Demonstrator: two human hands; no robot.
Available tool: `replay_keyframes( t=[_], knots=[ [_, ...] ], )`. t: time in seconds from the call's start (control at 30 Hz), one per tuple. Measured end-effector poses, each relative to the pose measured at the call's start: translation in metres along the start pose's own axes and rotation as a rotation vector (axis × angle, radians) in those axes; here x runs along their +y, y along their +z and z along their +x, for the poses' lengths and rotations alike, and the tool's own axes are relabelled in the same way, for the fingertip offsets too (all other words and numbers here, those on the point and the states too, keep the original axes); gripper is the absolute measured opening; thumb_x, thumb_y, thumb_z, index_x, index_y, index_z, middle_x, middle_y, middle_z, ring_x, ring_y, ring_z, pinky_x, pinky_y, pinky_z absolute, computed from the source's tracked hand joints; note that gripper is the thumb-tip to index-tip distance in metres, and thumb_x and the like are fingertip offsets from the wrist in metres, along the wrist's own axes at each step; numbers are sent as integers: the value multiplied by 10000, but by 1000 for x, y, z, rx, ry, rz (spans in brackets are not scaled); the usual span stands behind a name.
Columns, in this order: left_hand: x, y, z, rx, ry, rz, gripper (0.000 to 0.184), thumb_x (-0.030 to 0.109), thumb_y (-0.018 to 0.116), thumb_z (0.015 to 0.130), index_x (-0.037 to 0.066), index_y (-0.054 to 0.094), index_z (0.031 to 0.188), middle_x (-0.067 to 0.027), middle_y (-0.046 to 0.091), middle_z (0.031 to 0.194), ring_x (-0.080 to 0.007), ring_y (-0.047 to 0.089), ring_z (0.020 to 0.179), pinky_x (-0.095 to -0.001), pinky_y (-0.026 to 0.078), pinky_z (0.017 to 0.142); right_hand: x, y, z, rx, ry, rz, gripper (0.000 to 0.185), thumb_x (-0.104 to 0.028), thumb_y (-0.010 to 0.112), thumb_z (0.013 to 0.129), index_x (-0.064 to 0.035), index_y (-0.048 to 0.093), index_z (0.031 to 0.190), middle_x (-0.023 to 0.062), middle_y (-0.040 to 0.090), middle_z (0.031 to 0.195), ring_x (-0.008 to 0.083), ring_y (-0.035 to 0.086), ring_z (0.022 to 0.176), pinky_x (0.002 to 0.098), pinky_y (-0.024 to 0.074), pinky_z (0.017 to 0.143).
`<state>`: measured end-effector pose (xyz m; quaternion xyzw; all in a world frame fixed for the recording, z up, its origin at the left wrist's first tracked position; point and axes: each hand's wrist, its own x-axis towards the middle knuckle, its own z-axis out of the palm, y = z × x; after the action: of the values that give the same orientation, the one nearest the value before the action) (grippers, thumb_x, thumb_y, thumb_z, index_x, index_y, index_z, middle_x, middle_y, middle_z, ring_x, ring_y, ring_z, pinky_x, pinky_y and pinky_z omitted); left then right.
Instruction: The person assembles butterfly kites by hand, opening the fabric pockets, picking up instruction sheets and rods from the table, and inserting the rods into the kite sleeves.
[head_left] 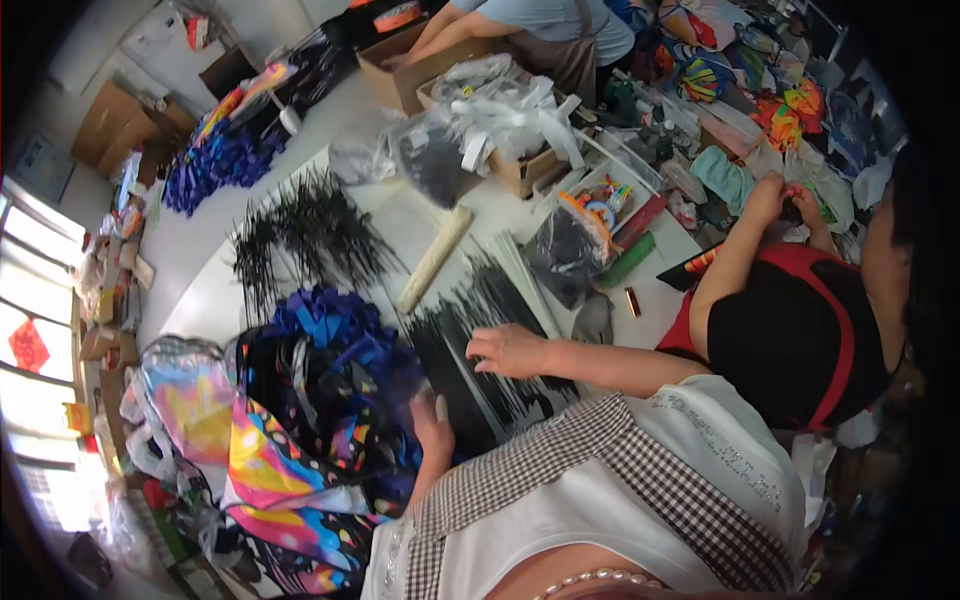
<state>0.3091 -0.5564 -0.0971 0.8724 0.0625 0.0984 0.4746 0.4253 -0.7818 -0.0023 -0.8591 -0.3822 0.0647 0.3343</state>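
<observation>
My left hand [431, 424] is by the right edge of a bundle of blue ribbon-like strips [335, 325]. Its fingers look apart but a little blurred, and I see nothing in them. Over a pile of thin black strips [490, 300] on the table reaches my right hand [508, 351], fingers bent and spread, with nothing visible in the grasp. Whether its fingertips touch the strips I cannot tell. Shiny multicoloured printed fabric [265, 460] lies with the blue bundle to the left of my left hand.
A pale roll [435, 260] lies beyond the strips, near another heap of black strips [305, 235]. Plastic bags [510, 105] fill a box further back. A co-worker in black and red [790, 325] sits at right; another person's arms [450, 35] reach into a cardboard box [395, 75].
</observation>
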Motion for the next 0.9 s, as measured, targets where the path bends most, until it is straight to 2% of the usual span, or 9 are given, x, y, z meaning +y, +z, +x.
replay_keyframes(
  t=[0.07,0.1,0.23,0.3,0.5,0.6,0.63,0.7,0.9],
  knots=[
    [10,-10,-9,-49,-2,6,275,119,591,921,4,521,1161,-181,534,1018,-364,570,936,-399,468,827,-14,7,-21,-97,30,-57,202,-242,655,838,-80,624,954,105,580,944,299,617,922,410,513,780],
    [13,-14,-14,-38,42,7,263,121,590,922,14,524,1154,-177,535,1005,-358,572,916,-400,469,808,-21,13,-32,-92,48,-55,202,-236,662,833,-84,626,961,101,576,933,298,617,912,407,514,770],
    [16,-32,-45,-118,-28,-19,254,101,610,908,23,534,1137,-143,560,1008,-276,586,880,-350,477,798,-54,39,-65,-162,92,2,219,-204,686,819,-69,608,973,101,562,913,314,603,840,408,495,733],
    [18,-47,-65,-101,-86,-46,251,99,615,904,23,541,1131,-140,565,1004,-271,590,873,-345,480,791,-73,50,-68,-206,195,-2,215,-183,679,835,-69,604,1001,101,555,912,306,603,838,405,491,740],
    [-6,-96,-154,-55,-195,-41,204,87,623,899,19,572,1085,-114,592,944,-224,605,847,-316,483,767,-107,101,-75,-338,42,14,212,-180,673,852,-75,603,1022,93,552,912,291,605,832,393,492,740],
    [-20,-117,-195,90,-333,-48,182,73,632,894,18,593,1064,-94,610,900,-178,603,822,-296,481,750,-114,117,-67,-368,-49,20,206,-184,669,858,-73,604,1018,87,558,913,284,607,832,385,493,738],
    [-19,-124,-214,95,-357,-46,182,73,632,894,18,593,1064,-94,610,900,-178,603,822,-296,481,750,-116,120,-69,-404,-28,31,207,-198,665,860,-79,605,1018,87,561,924,288,608,854,392,495,751],
    [-18,-141,-234,220,-369,7,177,70,630,883,21,610,1052,-134,630,951,-254,626,848,-330,490,752,-115,126,-58,-447,-6,47,209,-225,659,864,-93,606,1018,87,567,945,298,609,899,407,499,778],
    [-18,-189,-266,346,-403,82,170,64,613,893,18,615,1057,-130,626,937,-246,621,826,-322,491,754,-128,147,-40,-256,-18,195,211,-218,659,864,-84,605,1018,87,572,937,288,608,875,406,495,774]
  ],
)
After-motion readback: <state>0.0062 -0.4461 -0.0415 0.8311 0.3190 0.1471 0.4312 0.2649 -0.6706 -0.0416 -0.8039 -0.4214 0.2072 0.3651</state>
